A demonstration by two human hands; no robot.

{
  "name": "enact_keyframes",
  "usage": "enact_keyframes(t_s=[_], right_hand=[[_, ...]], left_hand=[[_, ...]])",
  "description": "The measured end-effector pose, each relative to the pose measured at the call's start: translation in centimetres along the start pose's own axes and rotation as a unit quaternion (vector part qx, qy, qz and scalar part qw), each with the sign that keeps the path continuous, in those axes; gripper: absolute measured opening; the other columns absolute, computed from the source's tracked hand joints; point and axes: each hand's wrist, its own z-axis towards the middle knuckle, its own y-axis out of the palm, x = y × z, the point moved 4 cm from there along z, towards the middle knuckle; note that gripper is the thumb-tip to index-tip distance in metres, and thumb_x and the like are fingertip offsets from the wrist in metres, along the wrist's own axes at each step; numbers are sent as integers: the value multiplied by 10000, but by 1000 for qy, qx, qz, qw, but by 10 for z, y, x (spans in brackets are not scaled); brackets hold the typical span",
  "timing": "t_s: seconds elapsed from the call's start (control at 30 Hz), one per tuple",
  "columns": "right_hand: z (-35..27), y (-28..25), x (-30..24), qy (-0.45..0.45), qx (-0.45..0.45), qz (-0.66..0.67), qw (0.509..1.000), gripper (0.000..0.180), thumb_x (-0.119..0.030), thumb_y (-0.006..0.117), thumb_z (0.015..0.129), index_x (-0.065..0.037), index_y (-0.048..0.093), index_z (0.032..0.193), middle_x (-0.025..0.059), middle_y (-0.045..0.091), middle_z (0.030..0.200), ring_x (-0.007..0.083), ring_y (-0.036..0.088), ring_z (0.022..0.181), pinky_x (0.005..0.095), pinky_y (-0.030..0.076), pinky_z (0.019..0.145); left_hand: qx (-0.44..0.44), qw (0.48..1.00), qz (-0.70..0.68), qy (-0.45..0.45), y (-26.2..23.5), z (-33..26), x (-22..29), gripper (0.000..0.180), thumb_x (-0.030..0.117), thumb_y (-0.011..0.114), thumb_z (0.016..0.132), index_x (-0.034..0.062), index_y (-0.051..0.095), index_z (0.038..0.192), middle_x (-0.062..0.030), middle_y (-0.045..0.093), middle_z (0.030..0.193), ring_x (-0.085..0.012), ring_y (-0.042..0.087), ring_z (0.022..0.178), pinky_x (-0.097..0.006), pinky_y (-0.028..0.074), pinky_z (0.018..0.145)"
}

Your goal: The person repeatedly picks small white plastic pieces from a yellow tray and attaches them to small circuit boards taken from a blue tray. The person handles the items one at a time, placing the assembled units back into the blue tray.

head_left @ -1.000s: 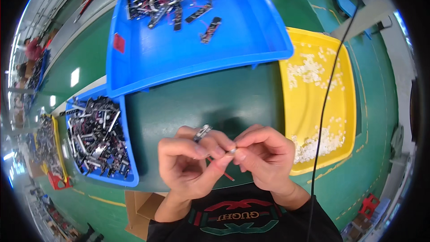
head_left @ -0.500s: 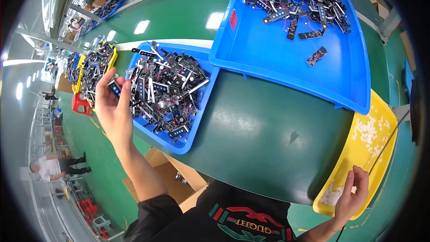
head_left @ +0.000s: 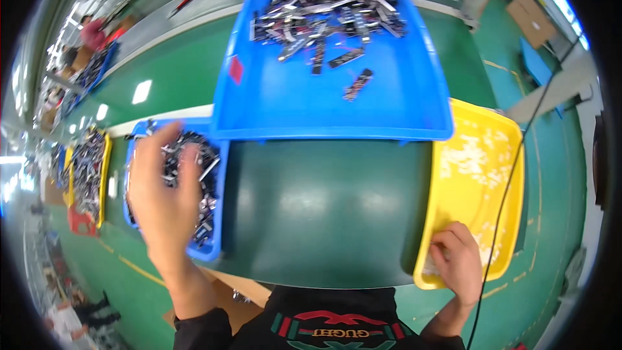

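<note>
Green table [head_left: 330,220] bordered by large blue tray [head_left: 291,107], yellow tray [head_left: 450,210] and smaller blue tray [head_left: 222,204].
Left hand [head_left: 165,210] is over the smaller blue tray, thumb and fingers spread; too blurry to tell if anything sits in it. Right hand [head_left: 459,256] is down at the near end of the yellow tray, fingers curled; cannot tell whether they pinch anything. Dark strip-shaped boards [head_left: 330,6] heap toward the far end of the large blue tray, one lying alone nearer the front; similar strips [head_left: 206,155] lie in the smaller blue tray, partly behind the left hand. Small white pieces [head_left: 476,162] lie loose in the yellow tray, some beside the right hand.
</note>
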Motion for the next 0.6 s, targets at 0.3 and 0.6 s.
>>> enact_keyframes(t_s=[0.3,0.6], right_hand=[[-10,-9,9,8,129,39,991,159,40,681,693,-16,640,836,130,581,789,320,582,725,388,478,626],[-13,-10,8,13,183,109,977,179,79,665,712,5,626,870,136,591,785,291,606,684,337,490,584]], left_hand=[[-216,970,-29,110,150,55,97,306,146,717,764,-15,645,1014,-211,674,910,-350,656,846,-414,511,761],[-337,929,-55,146,204,74,89,306,149,758,712,-9,691,966,-180,694,840,-327,667,772,-373,516,747]])
